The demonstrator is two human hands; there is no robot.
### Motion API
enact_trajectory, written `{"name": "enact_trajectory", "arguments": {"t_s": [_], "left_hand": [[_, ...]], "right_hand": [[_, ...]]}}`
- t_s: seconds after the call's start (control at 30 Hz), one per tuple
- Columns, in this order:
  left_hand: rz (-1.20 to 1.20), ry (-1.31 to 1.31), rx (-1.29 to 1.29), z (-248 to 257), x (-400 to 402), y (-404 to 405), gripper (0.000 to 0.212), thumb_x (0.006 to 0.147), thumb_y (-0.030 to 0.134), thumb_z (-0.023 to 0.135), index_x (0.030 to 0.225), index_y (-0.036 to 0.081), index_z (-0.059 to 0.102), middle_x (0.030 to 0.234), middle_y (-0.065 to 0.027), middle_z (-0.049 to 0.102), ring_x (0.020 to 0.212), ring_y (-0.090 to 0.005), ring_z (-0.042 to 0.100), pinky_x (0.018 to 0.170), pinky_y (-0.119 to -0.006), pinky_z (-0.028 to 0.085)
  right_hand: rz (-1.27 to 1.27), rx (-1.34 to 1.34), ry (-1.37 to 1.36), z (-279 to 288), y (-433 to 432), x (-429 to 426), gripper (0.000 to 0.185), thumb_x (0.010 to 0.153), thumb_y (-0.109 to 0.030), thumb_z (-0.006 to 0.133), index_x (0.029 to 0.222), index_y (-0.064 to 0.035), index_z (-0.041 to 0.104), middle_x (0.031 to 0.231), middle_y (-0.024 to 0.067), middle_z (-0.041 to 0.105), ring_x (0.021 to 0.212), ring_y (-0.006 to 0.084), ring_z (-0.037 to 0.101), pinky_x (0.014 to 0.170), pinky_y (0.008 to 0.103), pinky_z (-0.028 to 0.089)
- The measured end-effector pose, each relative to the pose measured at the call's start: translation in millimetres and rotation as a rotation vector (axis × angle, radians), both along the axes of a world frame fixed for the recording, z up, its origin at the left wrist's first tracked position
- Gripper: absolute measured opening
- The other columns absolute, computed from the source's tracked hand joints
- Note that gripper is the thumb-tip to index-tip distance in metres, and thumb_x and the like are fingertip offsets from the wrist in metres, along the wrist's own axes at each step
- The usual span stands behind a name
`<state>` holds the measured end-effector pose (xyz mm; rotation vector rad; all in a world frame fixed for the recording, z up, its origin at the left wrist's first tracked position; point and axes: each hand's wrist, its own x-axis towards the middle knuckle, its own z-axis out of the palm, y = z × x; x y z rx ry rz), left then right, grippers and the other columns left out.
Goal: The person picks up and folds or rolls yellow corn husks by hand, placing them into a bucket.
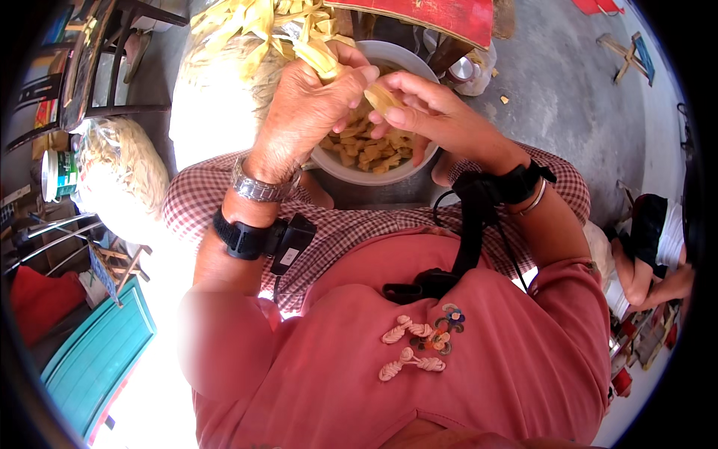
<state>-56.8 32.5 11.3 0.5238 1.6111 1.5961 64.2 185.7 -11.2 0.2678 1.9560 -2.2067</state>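
Observation:
My left hand (314, 98) grips a folded bundle of pale yellow plant husk (315, 56), which looks like corn husk. Between the thumb and fingers of my right hand (429, 115) is a short, flat husk piece (381, 99). The hands are close together, with a small gap between their fingertips. Both are above a round white plastic tub (370, 178) that stands on the floor between my legs. Many short yellow-brown husk pieces (373, 149) lie inside it. Part of the tub is hidden by my hands.
Loose yellow husks (247, 19) lie ahead on the left. A worn red board (443, 17) overhangs the tub's far side. Left are a dark wooden chair (115, 109), a stuffed clear bag (123, 163) and a bucket (56, 177). Another person (639, 275) sits at right.

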Motion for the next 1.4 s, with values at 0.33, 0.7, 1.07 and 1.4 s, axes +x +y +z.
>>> {"name": "enact_trajectory", "arguments": {"t_s": [0.33,0.7,1.07,1.4], "left_hand": [[0.009,-0.154,0.361,7.6,-12.5,-8.1,0.014,0.087,0.002,0.062,0.101,0.003,0.062,0.073,0.0008,0.058,0.055,-0.0029,0.045,0.045,-0.020,0.041],[-0.024,-0.093,0.337,3.4,-10.7,-6.3,0.014,0.087,0.003,0.062,0.102,0.002,0.061,0.076,-0.0008,0.058,0.059,-0.0064,0.050,0.053,-0.023,0.050],[-0.057,0.342,0.040,9.6,-30.7,-22.2,0.033,0.092,0.025,0.058,0.108,-0.004,0.058,0.105,-0.0153,0.064,0.094,-0.0238,0.063,0.091,-0.039,0.048],[-0.191,0.272,-0.202,-7.7,15.5,7.0,0.035,0.099,0.029,0.047,0.109,-0.002,0.060,0.093,-0.0087,0.064,0.083,-0.0162,0.063,0.075,-0.027,0.051]], "right_hand": [[0.030,0.290,0.170,25.4,25.0,3.7,0.036,0.096,-0.030,0.050,0.075,-0.0018,0.056,0.064,0.0000,0.050,0.061,0.0066,0.044,0.057,0.0239,0.037],[-0.101,0.700,0.461,7.2,25.5,10.4,0.024,0.090,-0.025,0.059,0.079,-0.0035,0.058,0.064,0.0067,0.054,0.056,0.0184,0.054,0.052,0.0312,0.042],[-0.068,1.253,0.753,-2.0,-0.4,20.5,0.014,0.078,-0.022,0.063,0.077,-0.0098,0.055,0.065,0.0025,0.058,0.064,0.0196,0.062,0.051,0.0329,0.048],[0.082,1.301,0.691,-22.4,-11.8,16.5,0.013,0.073,-0.014,0.059,0.081,-0.0051,0.056,0.072,0.0055,0.057,0.067,0.0214,0.062,0.054,0.0325,0.049]]}}
